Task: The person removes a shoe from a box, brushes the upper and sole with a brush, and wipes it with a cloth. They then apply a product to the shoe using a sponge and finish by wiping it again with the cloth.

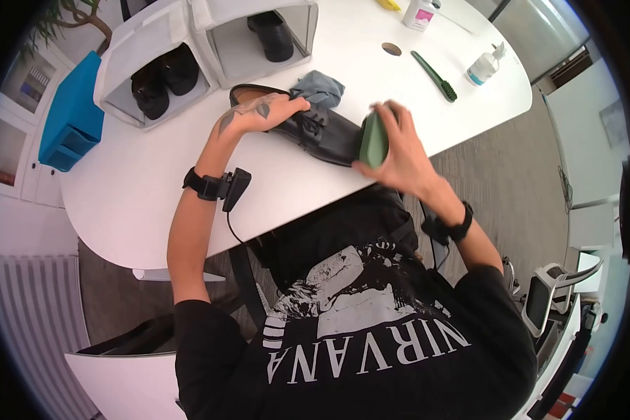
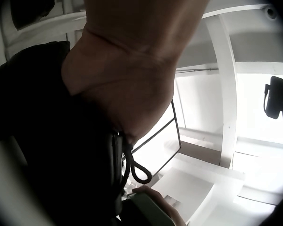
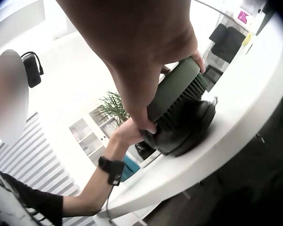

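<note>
Head: shoe lies on its side near the front edge of the bench, toe toward the person. Left hand presses on the collar and laces, fingers fairly straight, pinning it. Right hand has its grip clenched round the brush, at the toe. Cloth just behind the shoe.

Left wrist: palm on the dark upper, lace loop hanging free.

Right wrist: brush bristles touching the toe.

Judgement: leather is stiff at toe and heel, softer mid-upper, smooth enough to skid on the bench. Hold at the collar or heel; brush is light and rigid, take it by the back.
</note>
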A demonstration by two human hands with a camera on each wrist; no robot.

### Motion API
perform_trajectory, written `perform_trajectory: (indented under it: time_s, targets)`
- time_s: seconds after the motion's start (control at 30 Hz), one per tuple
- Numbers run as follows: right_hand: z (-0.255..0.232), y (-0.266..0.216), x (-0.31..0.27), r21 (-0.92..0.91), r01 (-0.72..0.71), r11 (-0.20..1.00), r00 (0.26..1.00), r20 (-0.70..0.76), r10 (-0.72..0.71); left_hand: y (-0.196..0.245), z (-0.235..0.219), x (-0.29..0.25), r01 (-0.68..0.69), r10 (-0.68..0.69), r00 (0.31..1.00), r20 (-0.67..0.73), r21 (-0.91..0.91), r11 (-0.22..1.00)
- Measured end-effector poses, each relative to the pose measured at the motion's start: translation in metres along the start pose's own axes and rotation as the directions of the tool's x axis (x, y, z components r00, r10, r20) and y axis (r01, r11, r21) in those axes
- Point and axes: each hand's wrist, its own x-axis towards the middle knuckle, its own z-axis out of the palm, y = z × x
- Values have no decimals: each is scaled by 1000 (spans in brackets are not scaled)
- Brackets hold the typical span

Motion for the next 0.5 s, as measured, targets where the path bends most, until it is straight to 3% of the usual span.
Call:
perform_trajectory:
  time_s: [0.07,0.17,0.2,0.27,0.33,0.37,0.4,0.47,0.5]
  targets:
    - [-3,-12,-16,-59,96,994,994,58,-93,22,-13,-14,-57,57,998,-39,1,998]
    - [-6,13,-11,-16,-61,998,997,-48,60,28,-8,-20,-105,91,991,-99,-146,984]
    - [-6,22,-5,29,-161,987,985,-52,162,25,-10,-15,-37,31,998,-46,-148,988]
    - [-3,9,-15,42,-33,999,999,-11,34,26,-15,-11,61,-57,998,37,-121,991]
    - [0,-8,-24,8,119,993,993,24,-120,41,-19,-26,-8,4,999,-32,-126,992]
    - [-2,-7,-20,14,76,997,997,-13,-76,48,-20,-31,-47,40,997,-65,-124,991]
    - [-2,-3,-13,24,30,999,998,-50,-29,23,-10,-21,-244,238,965,-113,-44,969]
    - [1,11,4,58,-145,988,983,-105,150,17,-5,-7,-43,39,998,-42,-92,995]
    - [3,7,1,70,-94,993,992,-72,99,15,-4,-3,63,-65,998,-10,-113,992]
